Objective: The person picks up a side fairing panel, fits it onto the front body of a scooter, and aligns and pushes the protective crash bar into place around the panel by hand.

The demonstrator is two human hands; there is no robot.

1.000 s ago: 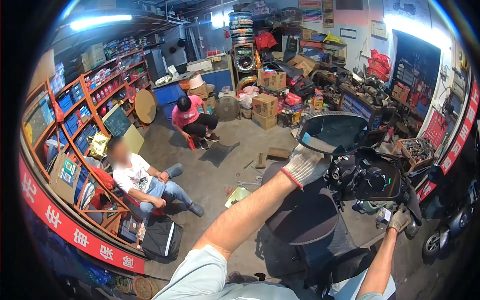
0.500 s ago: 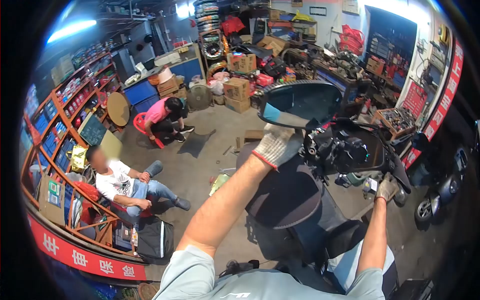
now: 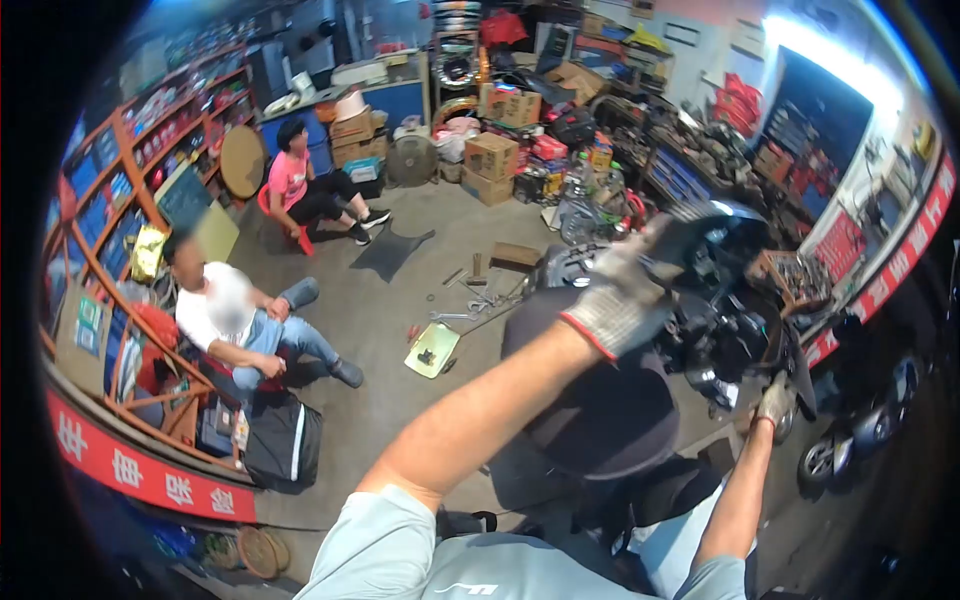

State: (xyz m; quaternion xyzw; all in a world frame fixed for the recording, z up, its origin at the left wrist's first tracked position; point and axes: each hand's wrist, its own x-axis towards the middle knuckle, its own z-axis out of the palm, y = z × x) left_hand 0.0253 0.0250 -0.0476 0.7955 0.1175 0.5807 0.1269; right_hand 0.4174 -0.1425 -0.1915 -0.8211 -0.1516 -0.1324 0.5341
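My left hand [image 3: 622,305], in a pale knit glove with a red cuff edge, is closed on the near side of a dark rear-view mirror [image 3: 725,235]; its fingertips are blurred and partly hidden. The mirror belongs to a dark motorbike, whose handlebar area [image 3: 715,335] lies just below and right of that hand. My right hand [image 3: 774,400], gloved alike, grips the lower edge of a dark mirror-shaped part [image 3: 798,365] on the bike's right side. Below my left forearm is the wide round black seat [image 3: 600,410].
Two seated people [image 3: 230,315] [image 3: 300,185] are on the left, by orange shelves [image 3: 130,170]. On the floor lie a pale green tray [image 3: 432,350], wrenches [image 3: 455,316] and a dark flat sheet [image 3: 393,254]. Cardboard boxes [image 3: 491,157] stand behind. Another two-wheeler [image 3: 850,445] is at right.
The left mirror has turned and shifted right with my left hand, its glass face no longer facing me. My right hand keeps its hold. My view has swung; the person in pink now sits more upright.
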